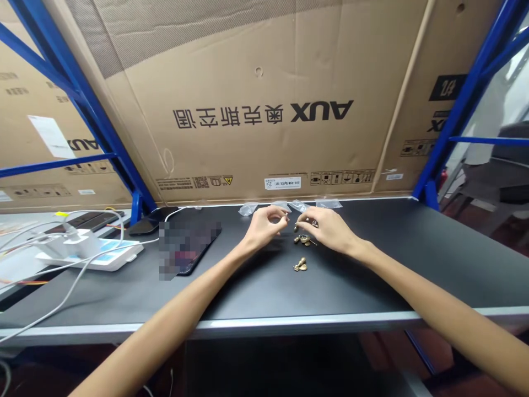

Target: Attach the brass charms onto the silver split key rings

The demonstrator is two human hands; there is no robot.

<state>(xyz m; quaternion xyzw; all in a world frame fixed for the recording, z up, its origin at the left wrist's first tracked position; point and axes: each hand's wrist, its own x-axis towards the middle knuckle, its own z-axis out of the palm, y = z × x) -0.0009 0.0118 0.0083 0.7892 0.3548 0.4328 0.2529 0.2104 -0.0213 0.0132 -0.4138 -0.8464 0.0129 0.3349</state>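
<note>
Over the middle of the black tabletop [372, 264], my left hand [265, 226] pinches a tiny metal piece [285, 216] between thumb and fingertips. My right hand [328, 229] faces it a few centimetres away, fingers closed on a small dark metal part [314, 223]. Just below the two hands a small brass-coloured trinket [303, 240] rests on the table. A second brass trinket [300, 266] sits nearer to me, apart from both hands.
Several small clear plastic bags [300, 205] line the table's back edge under a big AUX cardboard box [264, 99]. A dark phone [188, 248] lies at left, beside a white device [88, 251] with cables. Blue rack posts [463, 105] stand at both sides.
</note>
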